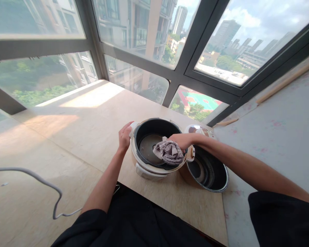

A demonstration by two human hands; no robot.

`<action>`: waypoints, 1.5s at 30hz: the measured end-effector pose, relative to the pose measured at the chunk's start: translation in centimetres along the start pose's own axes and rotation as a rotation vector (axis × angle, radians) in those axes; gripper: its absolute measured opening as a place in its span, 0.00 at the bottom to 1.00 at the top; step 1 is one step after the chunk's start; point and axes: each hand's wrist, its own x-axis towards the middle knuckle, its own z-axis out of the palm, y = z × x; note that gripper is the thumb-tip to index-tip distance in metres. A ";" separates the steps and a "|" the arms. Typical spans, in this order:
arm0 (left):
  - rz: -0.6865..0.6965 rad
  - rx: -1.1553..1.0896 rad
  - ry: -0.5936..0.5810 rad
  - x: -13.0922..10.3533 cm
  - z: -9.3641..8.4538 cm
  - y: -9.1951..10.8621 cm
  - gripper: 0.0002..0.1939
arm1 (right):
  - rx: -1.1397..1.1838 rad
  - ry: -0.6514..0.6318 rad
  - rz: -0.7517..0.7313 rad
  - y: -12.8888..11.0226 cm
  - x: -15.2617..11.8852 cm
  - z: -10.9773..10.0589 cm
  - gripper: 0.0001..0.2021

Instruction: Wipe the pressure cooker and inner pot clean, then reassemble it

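Filling the middle of the head view, a round cooker (149,174) with a smooth white shell and dark inner wall stands open on a pale, stone-like ledge (79,140). A dull grey metal plate (145,148) forms the round floor inside it. Bunched over the near right part of the cooker's opening is a nubbly mauve-grey cloth (170,152), crumpled into folds. Just right of the cooker sits a deep round pot (217,171), dark inside with a thin silvery rim; behind it, partly hidden by the forearm, is a glossy white-and-silver piece (195,129). A smooth grey cord (41,179) curves across the ledge, left of the cooker and nearer the wearer.

The left hand (124,136) is curled around the white side handle (133,129) at the cooker's left, its forearm slanting up from below. The right hand (179,140) clutches the cloth from above, knuckles bent and palm hidden, its forearm passing over the pot from the right.
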 end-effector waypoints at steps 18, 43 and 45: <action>-0.006 -0.038 0.049 -0.4 0.4 -0.3 0.23 | -0.505 0.242 -0.140 -0.6 5.6 -2.0 0.06; 0.016 -0.054 0.035 -0.3 0.4 -0.9 0.21 | -0.570 0.024 -0.076 -0.8 7.6 2.1 0.38; 0.020 -0.054 0.036 -0.3 0.4 -0.9 0.21 | -0.510 0.036 0.053 -0.8 7.3 1.9 0.38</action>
